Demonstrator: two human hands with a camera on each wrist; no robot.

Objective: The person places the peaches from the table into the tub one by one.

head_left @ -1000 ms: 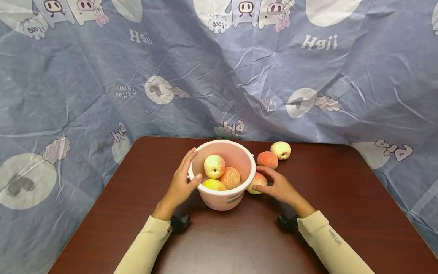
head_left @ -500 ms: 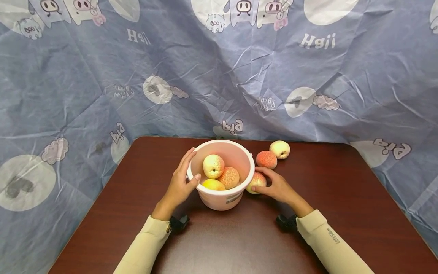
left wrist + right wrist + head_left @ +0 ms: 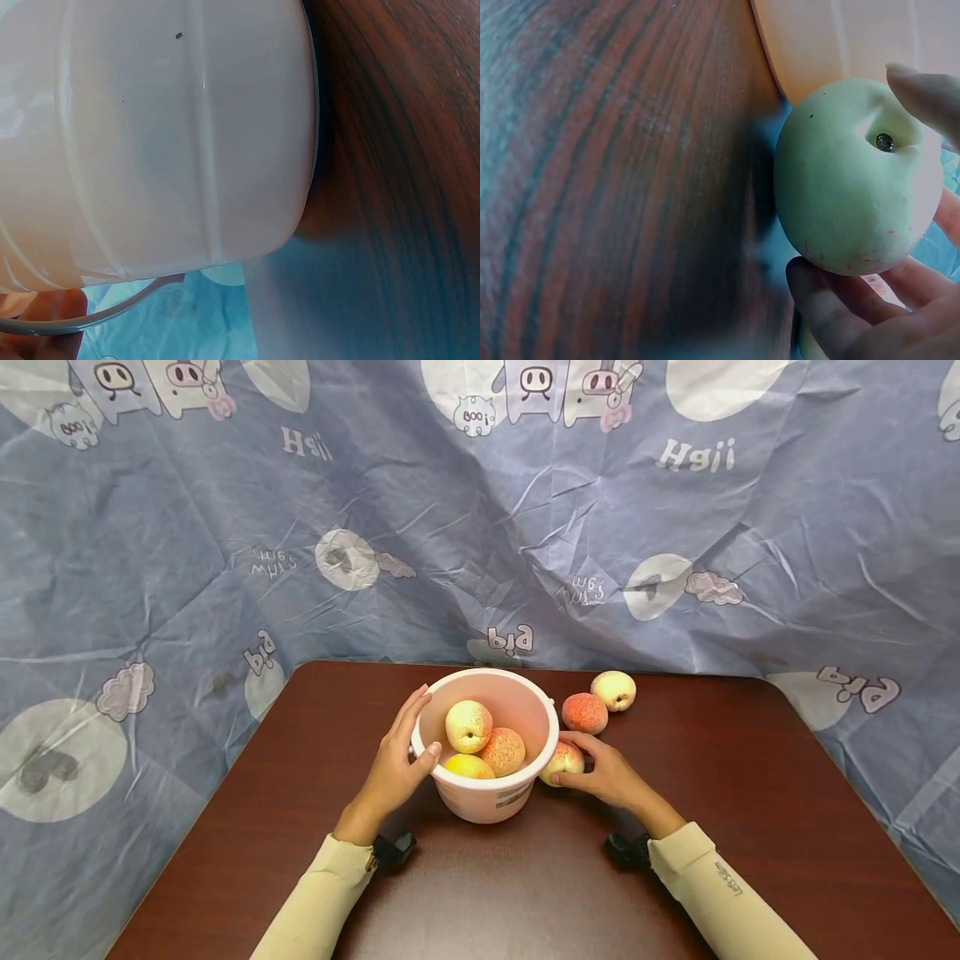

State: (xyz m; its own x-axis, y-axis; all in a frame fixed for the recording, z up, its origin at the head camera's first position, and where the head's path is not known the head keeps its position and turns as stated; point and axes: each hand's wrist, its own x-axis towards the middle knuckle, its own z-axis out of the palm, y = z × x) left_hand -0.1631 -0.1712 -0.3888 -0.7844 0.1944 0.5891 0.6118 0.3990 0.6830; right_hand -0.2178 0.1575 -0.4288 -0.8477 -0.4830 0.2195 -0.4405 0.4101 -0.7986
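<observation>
1. Bucket (image 3: 480, 803): pink, upright on the table (image 3: 525, 893), at the centre of the head view. Its handle (image 3: 127, 309) curves through the lower left of the left wrist view.
2. Left hand (image 3: 392, 762): placed left of centre in the head view. Fingers extended, thumb apart from them; both touch the bucket at the left side of its rim.
3. Right hand (image 3: 611, 771): placed right of centre in the head view. Thumb and fingers are clamped on the peach (image 3: 562, 763).
4. Peach: pale with a red blush, just beside the right wall of the bucket in the head view. In the right wrist view it fills the right of centre, thumb near the stem hollow, fingers along the lower edge. I cannot tell whether it touches the table.
5. Bucket contents: a speckled fruit (image 3: 468, 727) uppermost, an orange fruit (image 3: 504, 751) to its lower right, and a yellow fruit (image 3: 468, 766) nearest the front rim.
6. Loose items: a red fruit (image 3: 585, 713) and a cream fruit (image 3: 613, 690), side by side on the table, upper right of the bucket.
7. Background: a blue printed cloth (image 3: 442, 518) across the upper half of the head view.
</observation>
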